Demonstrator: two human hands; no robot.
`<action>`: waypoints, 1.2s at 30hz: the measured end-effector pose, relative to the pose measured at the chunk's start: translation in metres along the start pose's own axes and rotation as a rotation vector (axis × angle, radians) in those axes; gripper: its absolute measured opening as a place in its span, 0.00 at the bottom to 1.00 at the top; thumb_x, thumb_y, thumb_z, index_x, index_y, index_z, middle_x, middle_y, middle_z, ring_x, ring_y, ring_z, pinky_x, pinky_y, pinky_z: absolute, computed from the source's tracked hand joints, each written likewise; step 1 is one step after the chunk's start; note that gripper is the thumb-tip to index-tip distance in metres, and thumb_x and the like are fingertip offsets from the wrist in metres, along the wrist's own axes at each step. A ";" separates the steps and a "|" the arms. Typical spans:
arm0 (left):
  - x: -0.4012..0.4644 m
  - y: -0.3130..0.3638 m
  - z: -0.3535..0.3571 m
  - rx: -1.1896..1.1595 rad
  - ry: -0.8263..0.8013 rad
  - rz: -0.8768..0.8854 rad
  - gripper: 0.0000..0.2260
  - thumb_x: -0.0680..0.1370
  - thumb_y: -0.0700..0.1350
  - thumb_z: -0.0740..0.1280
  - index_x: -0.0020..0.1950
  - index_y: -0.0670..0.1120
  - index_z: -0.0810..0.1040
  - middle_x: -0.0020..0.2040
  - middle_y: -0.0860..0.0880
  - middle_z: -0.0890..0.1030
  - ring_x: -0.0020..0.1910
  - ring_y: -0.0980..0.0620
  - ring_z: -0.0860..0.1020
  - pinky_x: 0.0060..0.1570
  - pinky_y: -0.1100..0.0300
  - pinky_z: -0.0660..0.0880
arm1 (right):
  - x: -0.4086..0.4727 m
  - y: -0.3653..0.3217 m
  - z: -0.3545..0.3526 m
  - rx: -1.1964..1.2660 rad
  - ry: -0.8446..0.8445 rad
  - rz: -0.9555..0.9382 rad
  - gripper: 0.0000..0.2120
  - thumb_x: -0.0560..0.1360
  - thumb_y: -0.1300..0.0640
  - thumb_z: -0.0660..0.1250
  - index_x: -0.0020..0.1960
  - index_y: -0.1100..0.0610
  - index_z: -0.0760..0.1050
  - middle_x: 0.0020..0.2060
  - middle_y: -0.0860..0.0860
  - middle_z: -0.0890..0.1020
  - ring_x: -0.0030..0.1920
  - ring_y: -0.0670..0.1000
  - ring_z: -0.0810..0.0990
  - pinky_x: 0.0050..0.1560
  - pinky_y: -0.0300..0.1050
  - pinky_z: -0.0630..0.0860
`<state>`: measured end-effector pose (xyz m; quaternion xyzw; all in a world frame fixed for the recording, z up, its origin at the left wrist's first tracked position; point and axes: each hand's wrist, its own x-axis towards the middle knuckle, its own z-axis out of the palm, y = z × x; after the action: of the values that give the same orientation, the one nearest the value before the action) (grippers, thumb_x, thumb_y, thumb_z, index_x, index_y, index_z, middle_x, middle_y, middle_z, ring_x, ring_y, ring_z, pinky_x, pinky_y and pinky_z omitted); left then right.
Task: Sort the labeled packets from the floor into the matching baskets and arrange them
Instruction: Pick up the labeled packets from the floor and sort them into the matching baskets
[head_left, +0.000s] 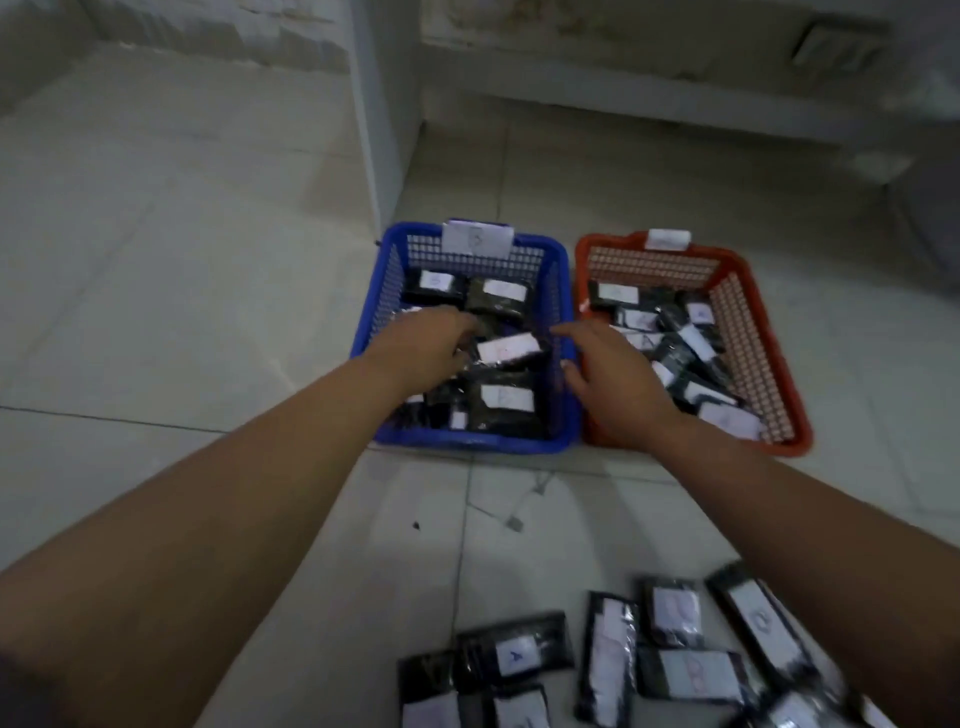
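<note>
Both bare arms reach forward; left hand (426, 348) palm-down, fingers hidden; right hand (613, 379) spread, fingers relaxed

Two bare arms reach over a tiled floor (156, 291) toward two baskets standing side by side. The left hand (421, 345) is down among black labeled packets in the blue basket (374, 332); the right hand (618, 384), fingers spread, hovers over the rim between it and the orange basket (779, 384). More packets (675, 660) lie on the floor nearby.

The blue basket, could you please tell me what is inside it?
Black packets with white labels fill the blue basket. The left hand covers some, and lower layers are hidden.
</note>
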<state>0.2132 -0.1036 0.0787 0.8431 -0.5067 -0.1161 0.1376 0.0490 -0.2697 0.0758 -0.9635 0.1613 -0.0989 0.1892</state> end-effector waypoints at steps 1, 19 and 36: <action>0.000 0.014 0.002 -0.014 0.012 0.017 0.14 0.75 0.42 0.65 0.60 0.47 0.76 0.55 0.44 0.78 0.53 0.44 0.77 0.52 0.51 0.74 | -0.012 0.007 -0.007 -0.001 0.020 0.003 0.18 0.74 0.62 0.64 0.64 0.57 0.72 0.58 0.56 0.76 0.57 0.56 0.75 0.57 0.48 0.70; -0.148 0.115 0.157 -0.017 -0.432 0.098 0.23 0.74 0.62 0.64 0.61 0.49 0.69 0.56 0.49 0.72 0.54 0.49 0.73 0.50 0.56 0.71 | -0.172 0.045 0.027 -0.005 -0.360 -0.028 0.15 0.73 0.60 0.62 0.60 0.57 0.71 0.52 0.54 0.75 0.54 0.54 0.73 0.50 0.46 0.69; -0.127 0.101 0.126 -0.286 -0.336 -0.355 0.22 0.68 0.52 0.75 0.55 0.46 0.70 0.47 0.48 0.71 0.45 0.49 0.71 0.35 0.60 0.65 | -0.199 0.011 0.035 -0.087 -0.509 -0.557 0.21 0.69 0.42 0.62 0.55 0.56 0.74 0.47 0.53 0.77 0.48 0.55 0.75 0.47 0.47 0.73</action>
<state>0.0296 -0.0510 0.0035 0.8597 -0.3453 -0.3468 0.1467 -0.1295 -0.1987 0.0135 -0.9713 -0.1552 0.1031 0.1478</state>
